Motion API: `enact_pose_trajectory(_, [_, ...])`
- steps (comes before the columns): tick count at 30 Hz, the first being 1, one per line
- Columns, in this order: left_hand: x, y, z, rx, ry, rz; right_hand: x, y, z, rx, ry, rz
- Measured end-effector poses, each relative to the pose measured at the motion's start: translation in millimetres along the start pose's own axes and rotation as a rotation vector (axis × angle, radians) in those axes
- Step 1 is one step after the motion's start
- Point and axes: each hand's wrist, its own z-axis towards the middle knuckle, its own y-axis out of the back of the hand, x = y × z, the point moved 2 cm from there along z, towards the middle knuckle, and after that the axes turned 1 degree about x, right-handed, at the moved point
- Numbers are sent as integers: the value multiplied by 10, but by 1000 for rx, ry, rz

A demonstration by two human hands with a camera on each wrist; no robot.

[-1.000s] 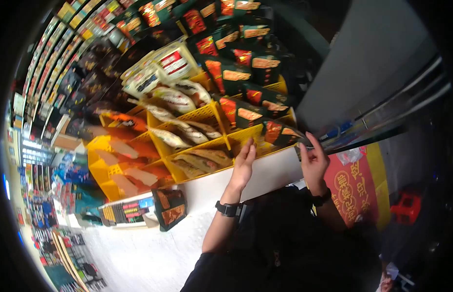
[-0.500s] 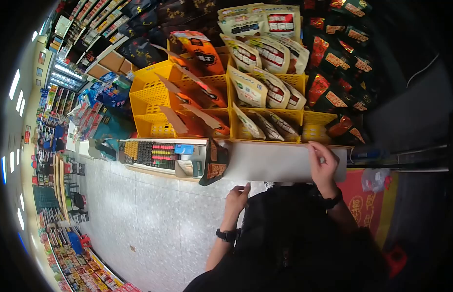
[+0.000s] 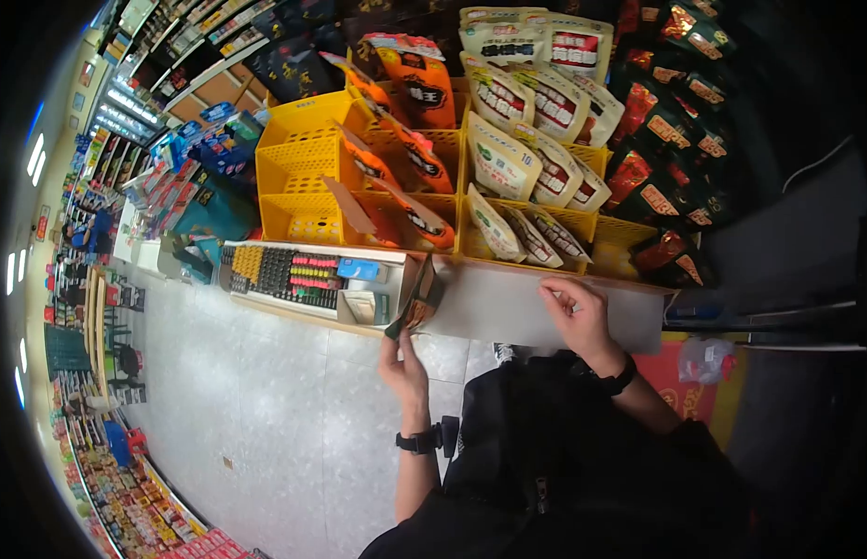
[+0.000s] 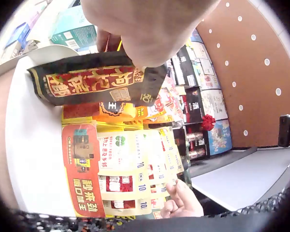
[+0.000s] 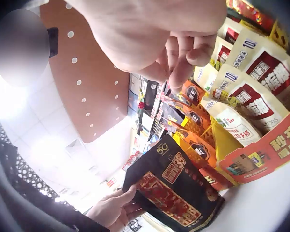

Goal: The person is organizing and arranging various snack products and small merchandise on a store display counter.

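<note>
My left hand [image 3: 405, 373] pinches the edge of a dark green snack pouch [image 3: 422, 300] with red-and-gold lettering. The pouch stands at the right end of the lighter box, over the left end of the white ledge. In the right wrist view the pouch [image 5: 159, 193] shows its printed front, with the left thumb on its edge. My right hand [image 3: 580, 317] hovers over the white ledge [image 3: 489, 303], its fingers loosely curled and holding nothing. Behind the hands stands a yellow compartment rack [image 3: 298, 205] of cream pouches [image 3: 501, 163] and orange pouches [image 3: 424, 88].
A box of lighters [image 3: 293, 284] borders the ledge on the left. More dark green pouches [image 3: 662, 200] fill the rack's right side, one leaning in the front corner. Grey floor [image 3: 293, 401] lies in front; a red mat [image 3: 671, 373] is at the right.
The left hand has left the rack's front, moved left and taken hold of the dark pouch's edge. The right hand has withdrawn from the corner pouch and shifted left over the ledge.
</note>
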Motion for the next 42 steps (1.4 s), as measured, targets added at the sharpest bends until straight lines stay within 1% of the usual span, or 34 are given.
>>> enact_pose_trajectory(2, [-36,-29,-31,-20,-1,-61,-57,39,36,-4,6,-10])
enact_pose_trajectory(4, [-210,74,-88,-1,15,-110,-69,146,-82,-1,-71,-1])
enact_pose_trajectory(5, [-229,58,-74,-28,7,-138,-137,163,-5,4,-54,-39])
enact_pose_trajectory(6, [-394,144,-73,13,6,-135,-26,177,-84,12,-102,16])
enact_pose_trajectory(7, [-499,124,-105,51,8,-147,-101,224,-115,16,-133,26])
enact_pose_trajectory(8, [-398,73,-119,24,-4,-178,-183,204,-110,43,-149,39])
enact_pose_trajectory(9, [-531,87,-83,142,-1,-204,-153,283,-125,-8,-167,29])
enact_pose_trajectory(10, [-655,104,-147,230,19,-227,-145,338,-142,92,-154,0])
enact_pose_trajectory(11, [-690,63,-180,228,28,-239,-121,332,-144,214,-134,-29])
enact_pose_trajectory(12, [-836,-34,-146,265,3,-240,-52,392,-108,345,-193,5])
enact_pose_trajectory(13, [-962,-125,-241,359,14,-257,-116,444,-142,425,-193,53])
enact_pose_trajectory(14, [-1110,-248,-254,472,10,-271,-191,525,-163,479,-193,102])
enact_pose_trajectory(15, [-1191,-267,-332,497,63,-301,-196,600,-230,512,-197,64])
enact_pose_trajectory(16, [-1141,-315,-316,554,27,-311,-206,670,-236,514,-194,25])
enact_pose_trajectory(17, [-1249,-513,-269,623,-2,-374,-308,740,-288,302,-91,290])
enact_pose_trajectory(18, [-1304,-564,-336,651,9,-435,-299,843,-359,309,-106,287])
enact_pose_trajectory(20, [-1448,-807,-281,728,-20,-441,-370,1134,-383,424,-200,101])
enact_pose_trajectory(21, [-1483,-833,-341,756,-5,-444,-386,1180,-448,410,-189,74])
enact_pose_trajectory(22, [-1570,-939,-339,776,-14,-366,-391,1249,-469,398,-191,72])
enact_pose_trajectory(24, [-1741,-1214,-389,762,-4,-187,-323,1509,-487,143,-124,22])
enact_pose_trajectory(25, [-1763,-1300,-374,842,17,-43,-246,1620,-469,67,-110,20])
enact_pose_trajectory(26, [-1864,-1517,-439,866,28,-53,-308,1717,-480,48,-107,27])
enact_pose_trajectory(28, [-1825,-1642,-507,929,-51,-3,-367,1894,-540,-107,-76,-111])
enact_pose_trajectory(29, [-1902,-1821,-629,984,-24,-99,-402,2027,-552,-124,-211,-91])
enact_pose_trajectory(30, [-1849,-1857,-675,1000,-7,-96,-453,2054,-580,-121,-213,-95])
enact_pose_trajectory(32, [-1837,-2099,-780,1150,179,-308,-661,2049,-587,-286,-185,-53])
enact_pose_trajectory(33, [-1940,-2115,-824,1180,120,-266,-707,2068,-607,-290,-139,-63])
enact_pose_trajectory(35, [-1939,-2292,-826,1189,132,-315,-912,2023,-618,-281,-160,-55])
enact_pose_trajectory(37, [-1796,-2393,-818,1185,147,-335,-988,1965,-622,-241,-213,-17])
enact_pose_trajectory(39, [-1649,-2511,-765,1183,178,-400,-1176,1862,-573,-262,-186,12])
enact_pose_trajectory(41, [-1560,-2596,-746,1185,205,-403,-1305,1840,-578,-277,-165,38])
enact_pose_trajectory(42, [-1529,-2621,-750,1185,235,-407,-1323,1831,-559,-187,-277,50])
